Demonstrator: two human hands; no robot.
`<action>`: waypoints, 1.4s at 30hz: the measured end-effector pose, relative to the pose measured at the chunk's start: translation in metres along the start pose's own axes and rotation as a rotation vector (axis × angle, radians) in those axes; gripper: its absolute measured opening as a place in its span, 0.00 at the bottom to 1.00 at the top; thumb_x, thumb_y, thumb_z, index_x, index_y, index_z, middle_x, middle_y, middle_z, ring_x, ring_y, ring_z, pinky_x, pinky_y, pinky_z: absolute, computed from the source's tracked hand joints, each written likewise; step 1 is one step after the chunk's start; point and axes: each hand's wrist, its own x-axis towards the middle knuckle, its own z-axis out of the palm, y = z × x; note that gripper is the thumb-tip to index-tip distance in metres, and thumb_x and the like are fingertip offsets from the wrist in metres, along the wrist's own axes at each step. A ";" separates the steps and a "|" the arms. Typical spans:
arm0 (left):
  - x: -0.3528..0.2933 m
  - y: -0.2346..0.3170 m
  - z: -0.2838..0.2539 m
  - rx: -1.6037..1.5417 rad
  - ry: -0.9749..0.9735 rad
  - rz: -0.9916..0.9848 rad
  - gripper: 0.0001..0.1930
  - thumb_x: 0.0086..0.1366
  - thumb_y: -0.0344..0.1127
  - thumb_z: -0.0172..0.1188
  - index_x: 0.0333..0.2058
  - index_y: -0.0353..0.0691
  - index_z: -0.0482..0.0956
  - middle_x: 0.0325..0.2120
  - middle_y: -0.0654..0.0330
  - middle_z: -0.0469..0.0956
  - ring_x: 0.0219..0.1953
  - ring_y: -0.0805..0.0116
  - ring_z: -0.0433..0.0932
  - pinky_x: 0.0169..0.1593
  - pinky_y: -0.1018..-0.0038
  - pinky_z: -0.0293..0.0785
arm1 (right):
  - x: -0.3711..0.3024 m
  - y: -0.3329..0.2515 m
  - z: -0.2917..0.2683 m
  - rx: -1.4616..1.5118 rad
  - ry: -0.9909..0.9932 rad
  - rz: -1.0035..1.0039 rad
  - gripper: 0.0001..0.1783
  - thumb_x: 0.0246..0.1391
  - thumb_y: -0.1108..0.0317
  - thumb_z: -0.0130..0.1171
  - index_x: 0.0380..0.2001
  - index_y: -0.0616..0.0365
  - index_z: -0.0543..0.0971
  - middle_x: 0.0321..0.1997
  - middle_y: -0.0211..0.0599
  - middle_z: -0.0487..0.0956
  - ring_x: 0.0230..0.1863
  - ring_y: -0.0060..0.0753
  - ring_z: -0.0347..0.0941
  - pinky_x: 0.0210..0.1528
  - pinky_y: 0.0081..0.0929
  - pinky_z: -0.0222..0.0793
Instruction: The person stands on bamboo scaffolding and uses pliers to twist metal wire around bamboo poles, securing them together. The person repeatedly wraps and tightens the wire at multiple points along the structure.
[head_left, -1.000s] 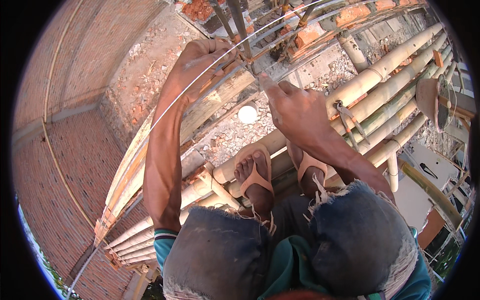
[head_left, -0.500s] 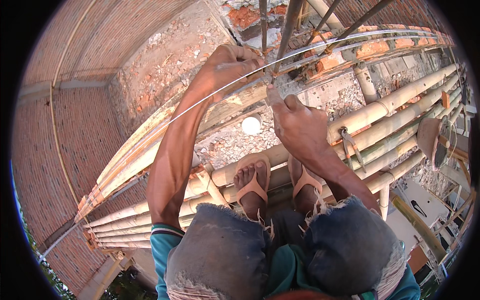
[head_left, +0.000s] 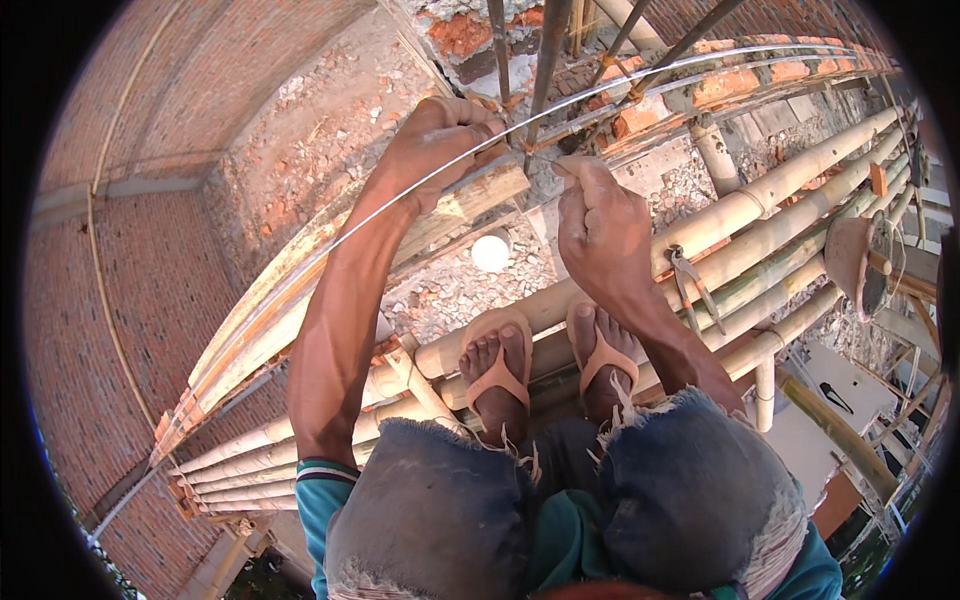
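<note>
My left hand (head_left: pixel 435 150) is closed beside upright steel rebar rods (head_left: pixel 547 70), its fingertips curled toward the rods. Whatever it grips is hidden. On the other side of the rods, my right hand (head_left: pixel 604 215) is closed, thumb and forefinger pressed together and pointing at the base of the rods. Anything between those fingers is too small to make out. A long thin pale line (head_left: pixel 385 205) crosses in front of my left wrist and runs past the rods. Below my left hand lies a wooden plank (head_left: pixel 480 195). Pincers (head_left: pixel 692 288) hang on the bamboo by my right forearm.
My sandalled feet (head_left: pixel 497 370) stand on bamboo poles (head_left: pixel 780 240) lashed as scaffolding. A brick course (head_left: pixel 725 87) runs to the far right. Rubble (head_left: pixel 440 290) lies below, with a round white object (head_left: pixel 490 253). A brick wall (head_left: pixel 120 300) rises at left. A pan-like container (head_left: pixel 858 262) sits at right.
My right hand has drawn slightly right from the rods, and its stretched forefinger has folded into a pinch. My left hand stays closed beside the rods. The view has shifted slightly.
</note>
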 end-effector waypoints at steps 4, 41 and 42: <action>0.006 0.000 -0.008 0.059 -0.140 0.017 0.09 0.68 0.28 0.59 0.43 0.28 0.81 0.34 0.57 0.81 0.36 0.72 0.77 0.39 0.77 0.75 | -0.006 -0.005 0.004 0.304 0.034 0.091 0.12 0.69 0.74 0.50 0.50 0.65 0.80 0.24 0.34 0.73 0.24 0.20 0.67 0.28 0.23 0.66; 0.033 -0.020 -0.022 0.264 -0.202 0.275 0.11 0.64 0.36 0.72 0.38 0.33 0.86 0.25 0.63 0.82 0.24 0.78 0.75 0.28 0.76 0.72 | 0.025 -0.052 0.052 1.192 0.086 0.905 0.11 0.66 0.65 0.61 0.33 0.61 0.74 0.14 0.32 0.70 0.10 0.22 0.61 0.10 0.23 0.57; 0.034 -0.021 -0.023 0.243 -0.213 0.308 0.13 0.63 0.36 0.72 0.40 0.32 0.86 0.25 0.63 0.83 0.23 0.78 0.76 0.26 0.77 0.73 | 0.025 -0.052 0.053 1.217 0.084 0.892 0.11 0.66 0.65 0.61 0.33 0.61 0.74 0.14 0.32 0.70 0.10 0.22 0.61 0.10 0.23 0.57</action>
